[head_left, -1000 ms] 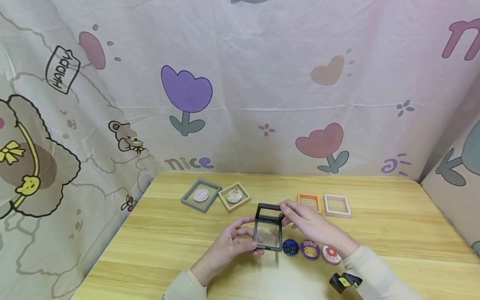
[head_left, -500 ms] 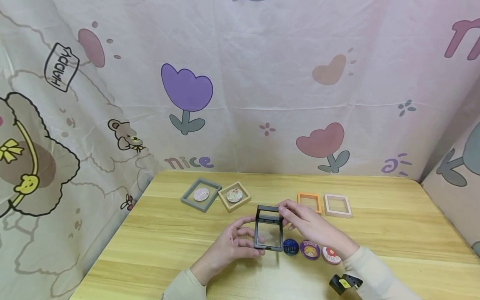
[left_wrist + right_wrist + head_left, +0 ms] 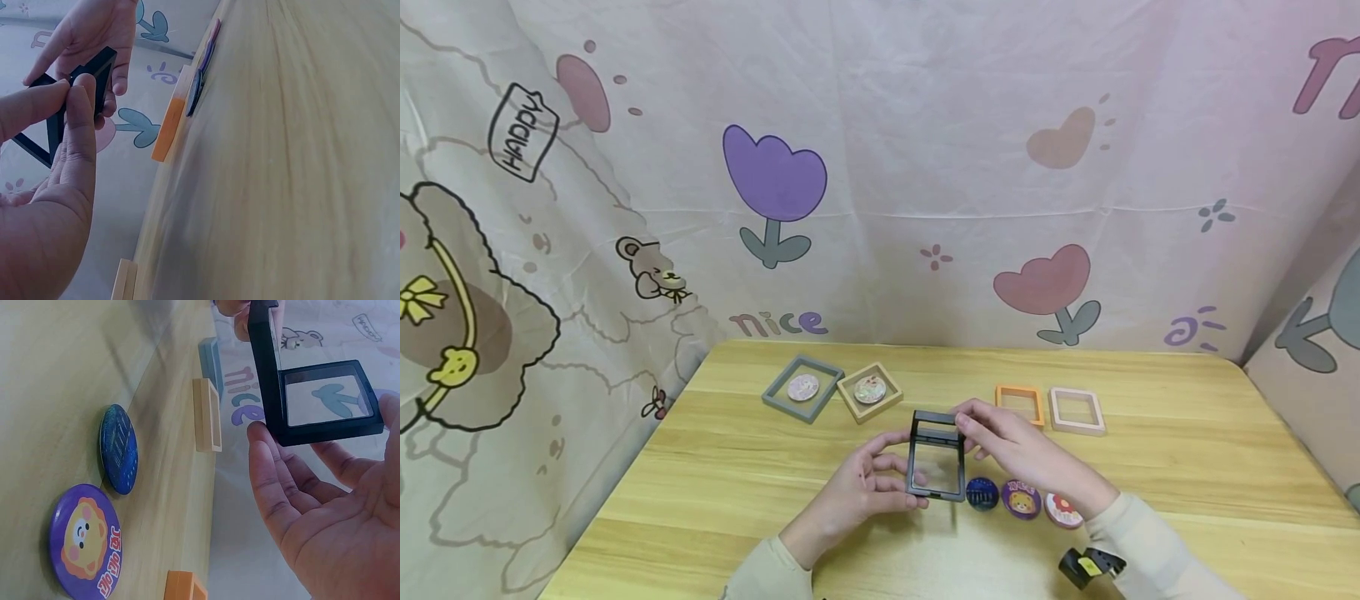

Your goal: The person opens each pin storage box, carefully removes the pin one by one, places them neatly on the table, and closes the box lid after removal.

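Observation:
A black hinged display frame [image 3: 937, 439] with clear panes stands opened out between both hands, held above the wooden table. My left hand [image 3: 853, 493] grips its lower half at the left side, thumb at the bottom edge. With thumb and fingers my right hand [image 3: 1017, 443] holds the raised upper half at its right side. In the right wrist view clear film [image 3: 328, 397] fills that half. Just right of the frame lie three round badges: a dark blue one [image 3: 982, 494], a purple one with a lion face [image 3: 1022, 500] and a white one with a red flower [image 3: 1063, 509], partly under the right forearm.
At the back left lie a grey frame [image 3: 786, 408] and a beige frame [image 3: 881, 408], each with a round badge inside its outline. An orange frame [image 3: 1019, 389] and a pale pink frame [image 3: 1077, 430] lie behind the right hand. A printed cloth [image 3: 880, 275] hangs behind the table.
The right hand has shifted slightly left along the frame's upper half, which sits a touch lower. The left thumb has moved slightly along the bottom edge. The badges and other frames stay put.

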The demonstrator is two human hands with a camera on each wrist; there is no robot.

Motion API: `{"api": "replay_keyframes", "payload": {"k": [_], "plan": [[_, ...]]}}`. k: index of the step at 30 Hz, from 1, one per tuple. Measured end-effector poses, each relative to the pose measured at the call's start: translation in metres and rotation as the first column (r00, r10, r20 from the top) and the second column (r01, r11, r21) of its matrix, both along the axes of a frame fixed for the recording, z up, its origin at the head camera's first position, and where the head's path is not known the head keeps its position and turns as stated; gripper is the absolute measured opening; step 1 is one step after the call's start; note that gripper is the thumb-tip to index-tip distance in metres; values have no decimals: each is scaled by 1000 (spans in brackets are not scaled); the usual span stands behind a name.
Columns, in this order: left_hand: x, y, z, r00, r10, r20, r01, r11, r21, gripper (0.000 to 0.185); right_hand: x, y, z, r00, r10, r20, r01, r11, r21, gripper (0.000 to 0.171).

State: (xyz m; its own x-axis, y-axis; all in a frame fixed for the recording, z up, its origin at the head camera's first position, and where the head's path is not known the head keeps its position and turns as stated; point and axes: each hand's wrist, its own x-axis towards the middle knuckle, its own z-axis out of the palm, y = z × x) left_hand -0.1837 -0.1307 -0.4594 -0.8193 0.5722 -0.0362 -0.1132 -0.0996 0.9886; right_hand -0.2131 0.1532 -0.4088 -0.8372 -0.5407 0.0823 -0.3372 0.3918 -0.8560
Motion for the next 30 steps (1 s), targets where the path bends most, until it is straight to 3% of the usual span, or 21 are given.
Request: {"api": "replay_keyframes", "payload": {"k": [17, 24, 30], "plan": [[0, -3, 0, 1000, 3, 26, -3, 1000, -4, 91, 3, -3, -4, 995, 40, -88, -37, 999, 36, 33], [1, -5, 0, 999, 18, 37, -17, 1000, -26, 92, 5, -5, -5, 996, 73, -44, -73, 997, -9, 38], [1, -6, 1, 997, 17, 73, -17, 1000, -5, 93, 5, -7, -10, 992, 72, -100, -73, 997, -4, 45]]}}
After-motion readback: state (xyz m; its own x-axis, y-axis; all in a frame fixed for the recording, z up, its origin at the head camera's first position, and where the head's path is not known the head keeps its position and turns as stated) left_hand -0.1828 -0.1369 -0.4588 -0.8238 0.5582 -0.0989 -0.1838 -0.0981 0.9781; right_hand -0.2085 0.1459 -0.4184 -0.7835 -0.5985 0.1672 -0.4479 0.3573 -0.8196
